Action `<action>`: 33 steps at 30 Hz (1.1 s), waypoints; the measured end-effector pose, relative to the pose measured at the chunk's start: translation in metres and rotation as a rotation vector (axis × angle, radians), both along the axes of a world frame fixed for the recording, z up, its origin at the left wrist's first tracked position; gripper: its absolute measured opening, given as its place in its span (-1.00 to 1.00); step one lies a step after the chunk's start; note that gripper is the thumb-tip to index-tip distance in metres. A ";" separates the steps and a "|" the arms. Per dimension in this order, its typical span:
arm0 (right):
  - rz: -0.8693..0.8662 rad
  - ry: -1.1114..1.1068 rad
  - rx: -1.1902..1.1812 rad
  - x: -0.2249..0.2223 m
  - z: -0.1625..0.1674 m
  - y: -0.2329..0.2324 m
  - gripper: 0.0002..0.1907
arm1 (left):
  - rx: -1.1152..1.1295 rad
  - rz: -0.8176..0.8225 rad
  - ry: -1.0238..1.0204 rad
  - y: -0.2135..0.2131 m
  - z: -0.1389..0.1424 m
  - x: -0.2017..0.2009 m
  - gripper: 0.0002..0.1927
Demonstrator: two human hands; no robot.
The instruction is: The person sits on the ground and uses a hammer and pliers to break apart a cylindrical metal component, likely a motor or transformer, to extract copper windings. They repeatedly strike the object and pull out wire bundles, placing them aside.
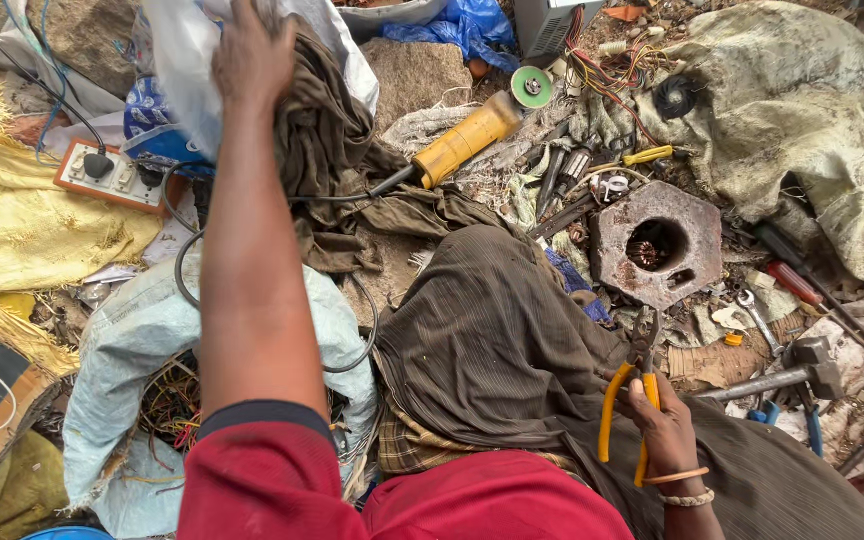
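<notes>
A cluttered dirt floor (412, 70) strewn with scrap lies below. The right hand (664, 425) is closed around yellow-handled steel pliers (632, 400), jaws angled toward the rusty hexagonal metal housing (657, 245) just beyond. The left hand (252, 50) clutches brown crumpled cloth (327, 140) at the far edge, lifting it aside.

The left hand's (252, 50) fingers were buried in the brown cloth (327, 130) and cut off by the top edge. The pliers' (627, 395) jaws vanished against dark clutter. The grinder's (467, 140) cord slid under the cloth. Wires (172, 405) in the pale sack (132, 340) lay half covered. The box (552, 20) at the top edge showed only its base.
</notes>
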State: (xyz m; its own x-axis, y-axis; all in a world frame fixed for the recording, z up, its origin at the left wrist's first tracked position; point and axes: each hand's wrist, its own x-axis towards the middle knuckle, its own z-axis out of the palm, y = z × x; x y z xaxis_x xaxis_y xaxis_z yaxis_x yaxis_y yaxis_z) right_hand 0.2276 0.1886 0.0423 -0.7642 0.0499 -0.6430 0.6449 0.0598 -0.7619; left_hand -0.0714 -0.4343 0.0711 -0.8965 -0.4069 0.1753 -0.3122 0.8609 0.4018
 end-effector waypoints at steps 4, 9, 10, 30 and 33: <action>-0.036 -0.082 -0.029 0.006 -0.011 0.003 -0.59 | 0.034 0.002 -0.826 -0.017 -0.011 0.036 -0.07; -0.254 -0.181 -0.038 -0.003 -0.037 0.062 -0.68 | -0.314 -0.269 -0.867 0.003 -0.006 0.078 -0.27; -0.319 -0.172 -0.050 -0.012 -0.044 0.080 -0.69 | -0.197 -0.470 -0.592 0.007 0.000 0.085 -0.43; 0.662 0.060 1.088 -0.228 -0.085 -0.003 -0.49 | 0.368 -0.578 -0.247 0.234 0.031 0.255 -0.61; 0.428 0.312 1.028 -0.210 -0.073 0.007 -0.56 | 0.477 -0.521 -0.277 0.234 0.035 0.254 -0.66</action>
State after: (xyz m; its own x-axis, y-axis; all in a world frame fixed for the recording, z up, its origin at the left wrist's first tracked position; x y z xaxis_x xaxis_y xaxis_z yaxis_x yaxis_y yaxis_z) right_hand 0.0174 0.1961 -0.0305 -0.9634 0.1388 -0.2291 0.2146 0.9120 -0.3497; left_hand 0.1830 -0.2007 0.1057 -0.9793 0.1056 -0.1728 -0.0564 0.6775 0.7334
